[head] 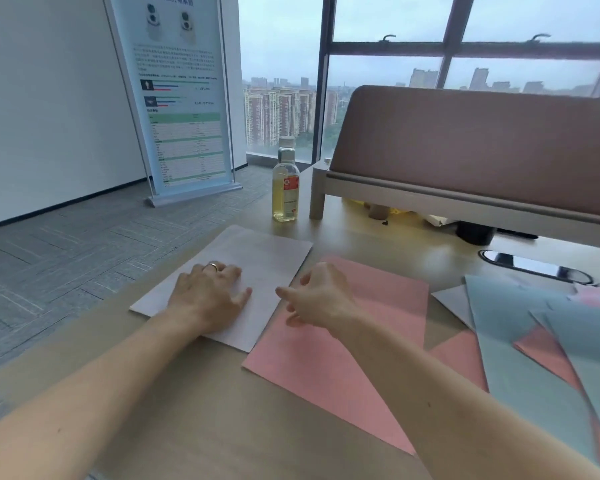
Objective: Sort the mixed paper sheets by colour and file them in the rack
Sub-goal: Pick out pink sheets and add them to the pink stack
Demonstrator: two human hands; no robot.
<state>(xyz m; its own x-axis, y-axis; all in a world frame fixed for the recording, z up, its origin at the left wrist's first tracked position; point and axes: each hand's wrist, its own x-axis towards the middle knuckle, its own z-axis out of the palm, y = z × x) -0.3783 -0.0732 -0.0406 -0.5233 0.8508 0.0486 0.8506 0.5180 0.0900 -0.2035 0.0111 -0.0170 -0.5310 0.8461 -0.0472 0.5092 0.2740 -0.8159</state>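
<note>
Head view: our left hand [210, 299] lies flat, fingers spread, pressing on the white sheet [257, 251] at centre left. Our right hand [321, 299] hovers over the pink sheet [326, 375] beside it, fingers loosely curled and holding nothing. The unsorted mixed sheets [534, 341], blue, pink and grey, fan out at the right edge. We cannot pick out the rack with certainty. To sort well, we should keep each colour squared on its own stack, lift single sheets, and steer clear of the bottle [285, 181] at upper centre.
</note>
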